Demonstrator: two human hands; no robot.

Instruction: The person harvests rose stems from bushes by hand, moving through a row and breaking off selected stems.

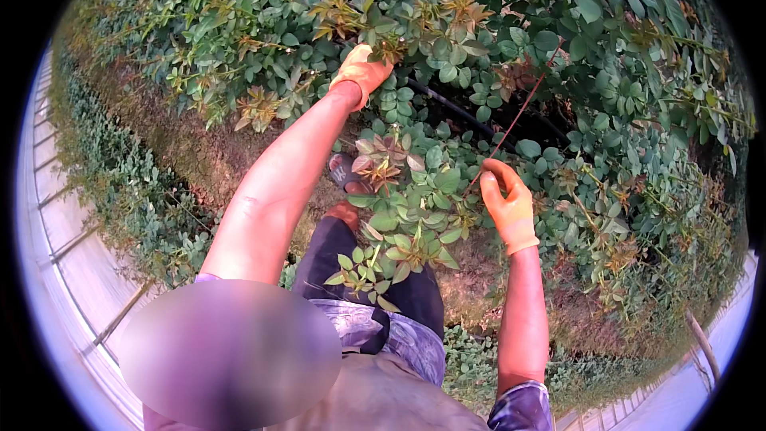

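Note:
My left hand [362, 67], in an orange glove, reaches into the leafy rose-like bushes [446, 51]. Leaves cover its fingertips, so what they touch is hidden. On the right, my right hand [508, 203], also gloved in orange, has thumb and forefinger closed on a thin red string [523, 106]. The string runs taut and slanting up to the foliage, and a short end shows below the fingers. Between my arms stands a leafy shoot [413, 215] with green and reddish young leaves, partly in front of my legs.
A black hose [458, 109] runs through the dark gap under the leaves. My sandalled foot [344, 172] rests on bare soil [317, 209] beside the bushes. Another planted row [143, 197] lies behind on the left. Pale sheeting with poles [122, 314] borders the left edge.

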